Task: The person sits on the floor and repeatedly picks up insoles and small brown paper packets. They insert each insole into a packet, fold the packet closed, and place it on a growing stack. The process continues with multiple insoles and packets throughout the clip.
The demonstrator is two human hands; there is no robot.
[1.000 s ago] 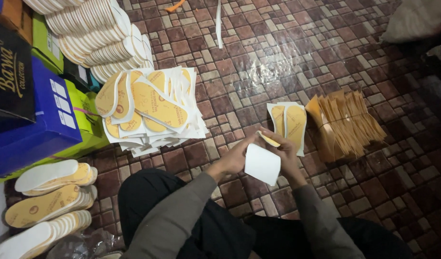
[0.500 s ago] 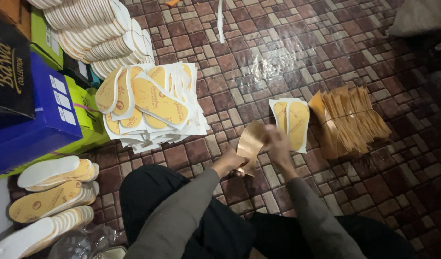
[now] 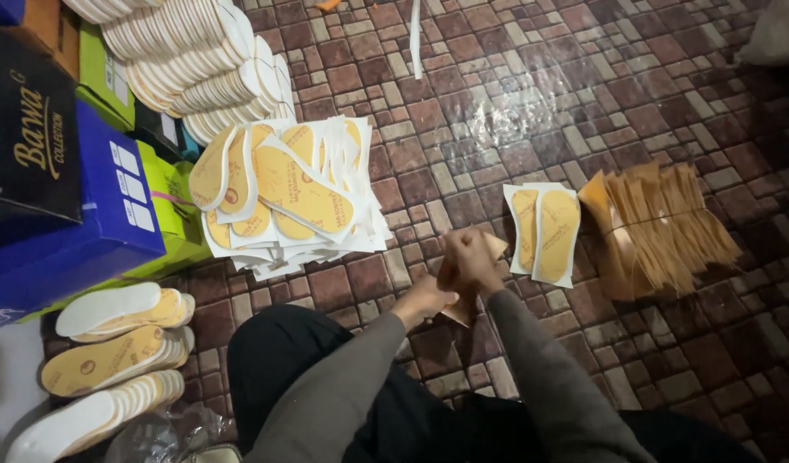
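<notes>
Tan paper piece (image 3: 461, 310), gripped by both hands.
Left hand (image 3: 429, 296) pinches its lower end, right hand (image 3: 472, 257) its upper; long axis runs away-right. Insole pair (image 3: 545, 231) just right, nearer the right hand.

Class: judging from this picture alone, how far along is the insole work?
Done, it seems: two insoles lie beside the hands, and brown backing sheets are piled next to them. In hand: the left hand and right hand grip one brown piece. Left: a large heap of sheeted insoles.
</notes>
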